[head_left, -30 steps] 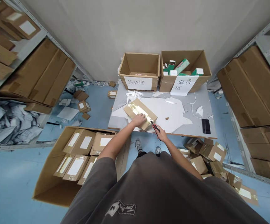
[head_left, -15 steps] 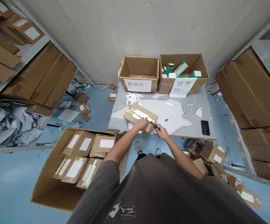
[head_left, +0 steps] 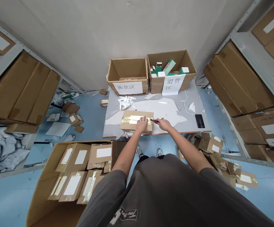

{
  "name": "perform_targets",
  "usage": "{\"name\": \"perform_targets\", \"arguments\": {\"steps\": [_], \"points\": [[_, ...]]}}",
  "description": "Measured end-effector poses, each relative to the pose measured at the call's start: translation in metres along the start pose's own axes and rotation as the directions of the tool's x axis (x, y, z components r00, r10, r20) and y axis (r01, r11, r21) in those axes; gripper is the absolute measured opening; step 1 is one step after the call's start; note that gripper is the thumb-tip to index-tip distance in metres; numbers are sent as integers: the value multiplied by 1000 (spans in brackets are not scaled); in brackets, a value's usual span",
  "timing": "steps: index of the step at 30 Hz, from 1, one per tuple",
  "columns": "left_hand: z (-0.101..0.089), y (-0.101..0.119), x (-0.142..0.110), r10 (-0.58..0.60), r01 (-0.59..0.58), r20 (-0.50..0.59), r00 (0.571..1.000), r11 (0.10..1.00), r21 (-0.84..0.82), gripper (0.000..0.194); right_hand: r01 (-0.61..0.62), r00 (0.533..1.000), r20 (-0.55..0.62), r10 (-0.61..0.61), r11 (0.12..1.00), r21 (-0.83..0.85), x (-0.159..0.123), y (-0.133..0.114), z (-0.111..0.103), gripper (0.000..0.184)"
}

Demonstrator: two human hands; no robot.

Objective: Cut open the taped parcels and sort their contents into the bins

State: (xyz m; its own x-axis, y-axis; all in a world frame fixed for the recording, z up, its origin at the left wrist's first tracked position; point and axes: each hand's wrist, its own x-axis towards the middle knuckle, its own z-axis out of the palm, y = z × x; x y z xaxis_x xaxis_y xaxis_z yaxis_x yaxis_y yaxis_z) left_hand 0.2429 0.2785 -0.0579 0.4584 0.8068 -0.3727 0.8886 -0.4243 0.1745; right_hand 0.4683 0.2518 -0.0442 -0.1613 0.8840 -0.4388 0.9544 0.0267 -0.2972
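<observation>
A taped cardboard box (head_left: 127,117) with a white label strip lies near the front edge of the table. My left hand (head_left: 141,123) rests on its top toward the right end, fingers spread over the tape. In my right hand (head_left: 164,124) is a red and black utility knife (head_left: 155,121), its tip at the tape on the box's right end. My fingers are wrapped round its handle. Just behind the box sits a heap of white crumpled strips (head_left: 126,102).
Two open cartons with paper signs stand at the table's back: the left carton (head_left: 127,69) and the right carton (head_left: 186,66), holding green-and-white boxes. A phone (head_left: 199,121) lies at right. A big carton (head_left: 42,176) of parcels is at lower left; discarded boxes (head_left: 211,143) lie at right.
The box has turned from a slant to nearly parallel with the table edge. My right hand and the knife now lie at its right end. The whole view has shifted a little.
</observation>
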Motion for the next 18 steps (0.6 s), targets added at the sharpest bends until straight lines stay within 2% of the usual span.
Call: {"name": "perform_targets", "arguments": {"steps": [4, 7, 11, 18], "points": [[5, -2, 0, -16, 16, -30, 999, 1000, 1, 99, -7, 1000, 23, 4, 990, 143, -2, 10, 9, 39], [9, -5, 1, -13, 12, -53, 999, 1000, -17, 97, -42, 998, 56, 26, 949, 312, -5, 16, 19, 37], [12, -6, 2, -36, 34, -54, 998, 999, -33, 98, -107, 993, 108, 55, 823, 557, -6, 17, 31, 38], [15, -4, 3, -86, 83, -76, 993, 996, -42, 99, -162, 984, 168, 53, 650, 742, -9, 15, 47, 35]]}}
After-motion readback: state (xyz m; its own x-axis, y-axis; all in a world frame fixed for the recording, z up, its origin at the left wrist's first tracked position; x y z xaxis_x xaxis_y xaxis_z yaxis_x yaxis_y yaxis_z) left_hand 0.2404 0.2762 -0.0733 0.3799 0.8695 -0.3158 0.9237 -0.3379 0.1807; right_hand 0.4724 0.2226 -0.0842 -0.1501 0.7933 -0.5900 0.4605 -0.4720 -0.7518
